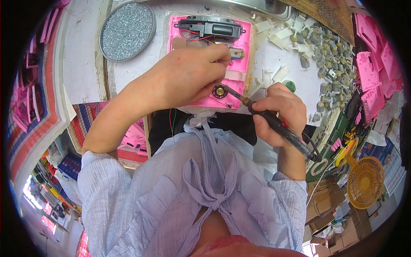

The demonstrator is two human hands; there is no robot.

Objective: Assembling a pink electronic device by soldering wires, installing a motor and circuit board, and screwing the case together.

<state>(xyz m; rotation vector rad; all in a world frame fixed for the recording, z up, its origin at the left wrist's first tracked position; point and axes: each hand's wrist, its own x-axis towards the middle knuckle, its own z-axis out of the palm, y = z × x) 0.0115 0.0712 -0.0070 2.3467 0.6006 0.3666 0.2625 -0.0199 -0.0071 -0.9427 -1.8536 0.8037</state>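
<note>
A pink plastic casing (205, 102) lies on the table before me, fitted with a black plastic module (214, 29), thin coloured wires and a small round speaker (220, 91). My left hand (192, 73) rests over the casing's left and middle, fingers curled together beside the speaker. Whatever its fingertips pinch is hidden. Gripped like a pen in my right hand (282, 113) is a black soldering iron (284, 130). Its tip points left and reaches the speaker's upper edge. A small boxy part (236, 53) sits in the casing just beyond my left fingers.
A round metal dish (101, 38) of small screws stands at the far left. White plastic pieces (280, 38) and many small grey motors (332, 77) lie at right. Pink panels (368, 70) are piled farther right, above a yellow basket-like grille (365, 182).
</note>
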